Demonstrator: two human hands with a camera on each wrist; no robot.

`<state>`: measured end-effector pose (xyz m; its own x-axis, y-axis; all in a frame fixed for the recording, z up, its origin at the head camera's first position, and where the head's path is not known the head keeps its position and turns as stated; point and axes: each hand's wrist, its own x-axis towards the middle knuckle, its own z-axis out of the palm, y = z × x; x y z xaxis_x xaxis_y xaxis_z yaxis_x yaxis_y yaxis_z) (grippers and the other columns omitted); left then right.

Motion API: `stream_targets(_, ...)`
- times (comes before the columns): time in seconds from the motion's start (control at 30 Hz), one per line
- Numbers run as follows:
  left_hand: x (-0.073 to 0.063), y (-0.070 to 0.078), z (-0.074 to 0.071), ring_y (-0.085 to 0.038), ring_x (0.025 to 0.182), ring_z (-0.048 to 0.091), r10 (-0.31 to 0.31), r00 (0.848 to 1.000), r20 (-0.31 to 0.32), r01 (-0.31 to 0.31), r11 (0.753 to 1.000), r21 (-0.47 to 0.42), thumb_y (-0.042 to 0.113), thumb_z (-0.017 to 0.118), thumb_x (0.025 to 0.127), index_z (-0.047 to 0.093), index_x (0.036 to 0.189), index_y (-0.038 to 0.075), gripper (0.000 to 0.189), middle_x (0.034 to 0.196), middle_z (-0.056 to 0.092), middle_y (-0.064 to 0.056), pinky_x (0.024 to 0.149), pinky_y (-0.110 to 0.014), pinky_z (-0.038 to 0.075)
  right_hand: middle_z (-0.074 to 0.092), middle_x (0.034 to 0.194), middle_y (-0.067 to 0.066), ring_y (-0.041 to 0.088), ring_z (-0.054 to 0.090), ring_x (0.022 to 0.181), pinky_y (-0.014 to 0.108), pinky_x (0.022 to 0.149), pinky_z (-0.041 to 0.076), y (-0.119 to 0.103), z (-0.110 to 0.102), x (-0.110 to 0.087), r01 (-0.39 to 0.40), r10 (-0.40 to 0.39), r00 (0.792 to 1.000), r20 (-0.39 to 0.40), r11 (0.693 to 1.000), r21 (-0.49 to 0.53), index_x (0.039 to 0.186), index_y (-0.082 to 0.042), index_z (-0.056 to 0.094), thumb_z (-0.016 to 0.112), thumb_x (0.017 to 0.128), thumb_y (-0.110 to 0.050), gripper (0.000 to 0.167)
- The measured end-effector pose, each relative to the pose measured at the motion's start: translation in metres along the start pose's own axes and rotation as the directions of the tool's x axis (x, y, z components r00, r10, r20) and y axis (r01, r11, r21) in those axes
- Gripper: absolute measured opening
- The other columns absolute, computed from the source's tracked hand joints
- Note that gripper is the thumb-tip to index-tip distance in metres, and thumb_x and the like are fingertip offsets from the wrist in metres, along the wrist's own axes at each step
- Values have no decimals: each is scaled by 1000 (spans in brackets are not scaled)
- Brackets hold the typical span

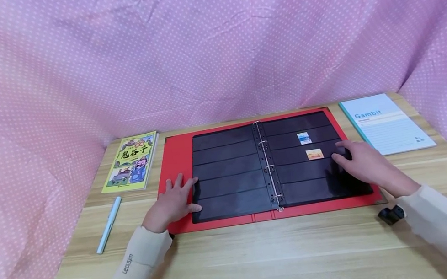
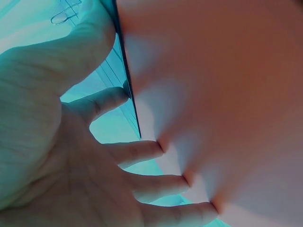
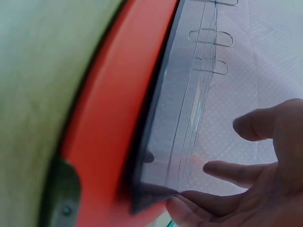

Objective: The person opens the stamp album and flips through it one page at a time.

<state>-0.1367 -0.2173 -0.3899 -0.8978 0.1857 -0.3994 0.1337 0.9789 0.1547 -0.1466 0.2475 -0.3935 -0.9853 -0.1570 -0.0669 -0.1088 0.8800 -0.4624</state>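
A red ring binder [image 1: 177,154] lies open flat, with black pocket pages [image 1: 228,166] on metal rings [image 1: 269,169]. On the right page sit a blue-and-white stamp [image 1: 304,138] and, below it, an orange-toned stamp [image 1: 314,154]. My left hand [image 1: 173,203] rests with spread fingers on the red cover, thumb and index finger at the left page's outer edge. At the right page's outer edge is my right hand [image 1: 360,163]. Its thumb and index finger [image 3: 232,171] are apart, while its lower fingers touch near the page corner in the right wrist view.
A yellow illustrated book [image 1: 131,164] and a pale blue pen [image 1: 109,225] lie to the left. At the back right is a white notebook [image 1: 389,125] with a teal spine. A pink dotted cloth [image 1: 214,57] hangs behind the wooden table [image 1: 270,258].
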Motion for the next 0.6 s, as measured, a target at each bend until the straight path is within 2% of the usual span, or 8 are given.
stream_targets(0.03,0,0,0,-54,132,16,2,1000,0,-2,1000,0,36,81,72,32,148,17,92,150,18,-26,90,-70,33,52,120,36,47,49,109,61,86,40,0,-1,-1,12,-12,1000,-25,1000,7,129,10,48,51,97,-30,51)
stream_targets(0.1,0,1,0,-53,132,16,5,1000,2,-5,1000,2,36,81,72,32,148,17,92,150,18,-26,90,-70,34,61,101,31,43,55,93,57,80,42,-1,-3,-5,49,-48,995,-82,999,8,125,8,53,52,97,-28,46)
stream_targets(0.23,1,0,0,-53,132,16,-2,1000,11,2,1000,4,36,82,72,32,148,17,92,150,18,-26,90,-70,33,63,95,27,42,56,90,56,80,42,-5,-4,-11,134,-133,974,-186,991,-9,116,7,60,55,95,-21,36)
stream_targets(0.27,2,0,0,-52,132,16,-5,1000,14,5,1000,6,36,81,72,31,148,17,93,150,17,-25,90,-70,33,62,98,28,43,55,92,57,82,41,-7,-4,-13,138,-139,972,-189,990,-15,116,7,60,55,95,-21,35)
stream_targets(0.33,2,0,-1,-52,132,15,-8,1000,19,8,1000,6,36,81,72,31,148,17,93,150,17,-25,91,-70,32,54,118,34,49,47,109,62,89,35,-10,-5,-16,146,-147,971,-188,989,-18,115,8,61,56,95,-20,34)
stream_targets(0.5,2,1,-2,-53,132,15,-9,1000,29,9,1000,4,36,81,73,31,149,17,93,150,17,-26,91,-70,31,44,131,35,51,37,118,65,93,30,-20,-8,-20,112,-111,983,-148,994,-3,118,6,60,55,96,-24,38)
stream_targets(0.6,1,1,-2,-53,132,15,-11,1000,29,11,1000,3,36,81,73,31,148,17,92,150,17,-26,91,-70,32,44,135,28,48,38,122,64,95,31,-26,-11,-21,155,-152,980,-128,988,19,120,1,60,56,95,-28,38)
